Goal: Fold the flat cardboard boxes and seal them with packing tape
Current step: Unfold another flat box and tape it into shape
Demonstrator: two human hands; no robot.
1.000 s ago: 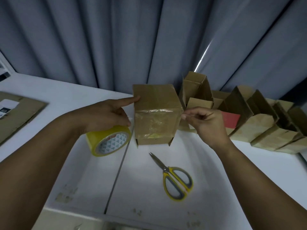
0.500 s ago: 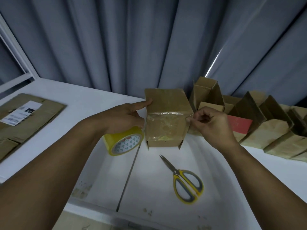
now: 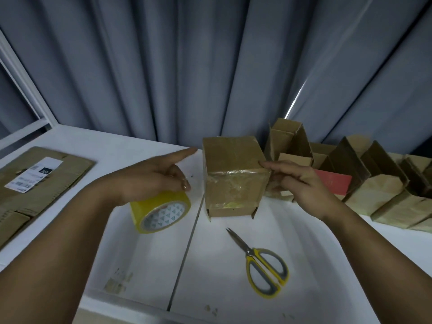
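Bench (image 3: 315,265): white, with a seam running front to back beneath the work area. A sheet of flat cardboard (image 3: 46,190) with a shipping label lies at the far left. A row of folded boxes (image 3: 378,190) stands along the right rear, against the curtain.

Item under work: the box (image 3: 233,174) stands upright at the bench's centre, between the two hands, with its bottom flaps touching the surface. A band of clear tape (image 3: 233,190) covers the near face and turns over the top edge.

Left grip (image 3: 152,181): just left of the box and apart from it. The fingers curl over the yellow tape roll (image 3: 161,213), which is held on edge with its core facing the camera. The forefinger (image 3: 184,153) extends toward the box's upper left edge, short of contact.

Right grip (image 3: 301,183): fingertips lie against the box's upper right edge, where the tape band wraps round. Whether they pinch a tape end or only press the box cannot be determined.

Scissors (image 3: 264,267): flat on the bench, near side of the box, blades pointing toward it, nearer the right grip.

Assessment: the roll lies left of the box, so any further strip would likely run left to right across it.
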